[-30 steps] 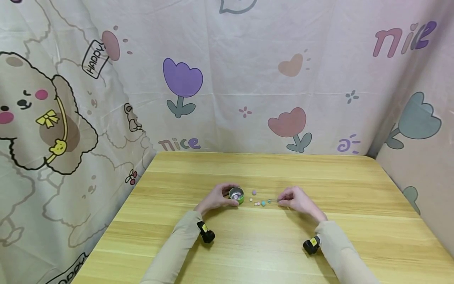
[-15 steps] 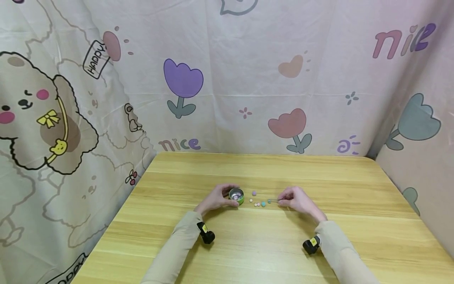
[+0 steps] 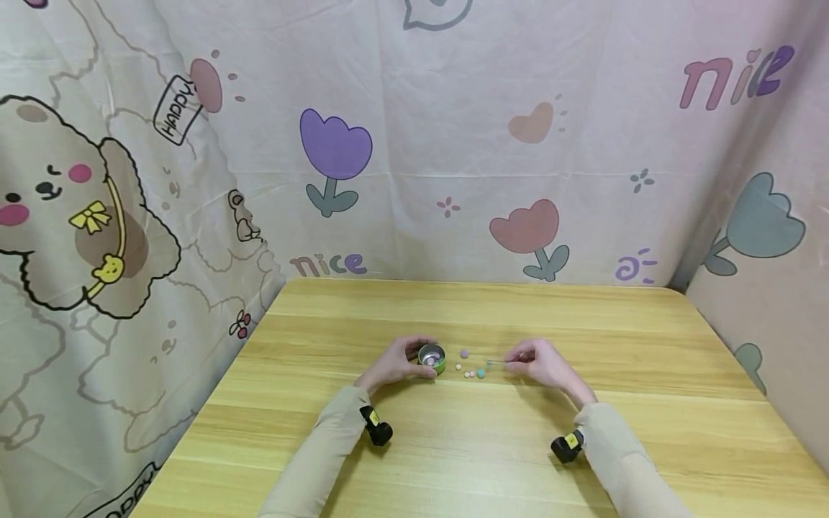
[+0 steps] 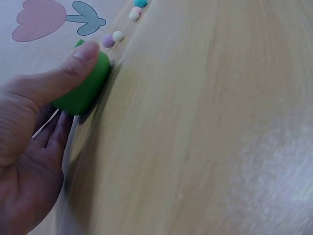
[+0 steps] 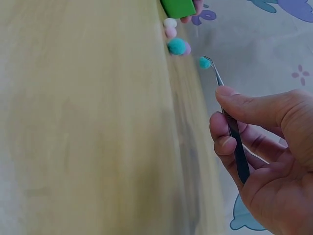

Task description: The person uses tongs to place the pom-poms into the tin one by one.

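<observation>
On the table, my left hand (image 3: 396,361) grips a small round green tin (image 3: 440,367), thumb on the near side. Pale pompoms lie inside the tin in the head view; its green wall (image 4: 87,87) shows in the left wrist view. My right hand (image 5: 274,132) pinches dark tweezers (image 5: 235,142) between thumb and fingers. A small teal pompom (image 5: 204,62) sits at the tweezers' bent tips, off the tabletop. Between the hands lie a bigger teal pompom (image 3: 481,373), a purple pompom (image 3: 464,354), a white pompom (image 3: 458,367) and a pink pompom (image 3: 472,374) with a pale one beside it.
The wooden table (image 3: 414,446) stretches out around both hands. A printed cloth (image 3: 421,144) hangs behind its far edge and along both sides. Each wrist carries a black camera (image 3: 378,426).
My right hand has lifted slightly and moved a little left, and the tweezers have raised the small teal pompom off the table. The left hand and tin stay in place.
</observation>
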Available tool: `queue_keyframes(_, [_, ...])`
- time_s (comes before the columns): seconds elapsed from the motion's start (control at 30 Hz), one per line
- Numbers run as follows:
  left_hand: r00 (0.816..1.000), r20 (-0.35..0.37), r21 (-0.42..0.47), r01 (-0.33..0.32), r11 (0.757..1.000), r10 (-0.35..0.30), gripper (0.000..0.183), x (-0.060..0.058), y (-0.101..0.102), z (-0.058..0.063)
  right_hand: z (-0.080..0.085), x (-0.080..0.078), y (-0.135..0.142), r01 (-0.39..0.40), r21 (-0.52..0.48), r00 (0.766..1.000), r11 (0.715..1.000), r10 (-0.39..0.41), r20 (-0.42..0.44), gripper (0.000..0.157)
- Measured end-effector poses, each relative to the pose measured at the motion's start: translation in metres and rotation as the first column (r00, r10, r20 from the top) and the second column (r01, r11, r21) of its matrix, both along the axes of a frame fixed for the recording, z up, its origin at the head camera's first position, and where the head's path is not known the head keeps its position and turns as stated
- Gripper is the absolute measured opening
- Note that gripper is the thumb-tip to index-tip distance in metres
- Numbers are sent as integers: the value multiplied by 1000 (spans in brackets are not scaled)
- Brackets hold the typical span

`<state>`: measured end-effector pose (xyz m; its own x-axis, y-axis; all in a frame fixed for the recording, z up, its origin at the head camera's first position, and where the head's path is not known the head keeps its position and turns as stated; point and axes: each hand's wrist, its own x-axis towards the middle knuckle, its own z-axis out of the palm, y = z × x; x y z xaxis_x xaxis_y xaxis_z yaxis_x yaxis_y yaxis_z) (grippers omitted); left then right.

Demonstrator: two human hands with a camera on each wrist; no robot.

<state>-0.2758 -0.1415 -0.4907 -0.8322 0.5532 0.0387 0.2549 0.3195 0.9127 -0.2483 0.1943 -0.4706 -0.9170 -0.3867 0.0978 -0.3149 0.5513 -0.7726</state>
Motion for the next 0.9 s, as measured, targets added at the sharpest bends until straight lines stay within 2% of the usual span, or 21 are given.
queue_keyframes(0.4, [1000, -21, -8, -3, 1000, 3, 69, 0, -1, -2, 10, 0, -8, -4, -15, 999, 1000, 4, -33, 13])
queue_keyframes(0.9, [1000, -7, -7, -5, 1000, 5, 70, -1, 0, -1, 21, -4, -27, 0, -44, 999, 999, -1, -36, 10])
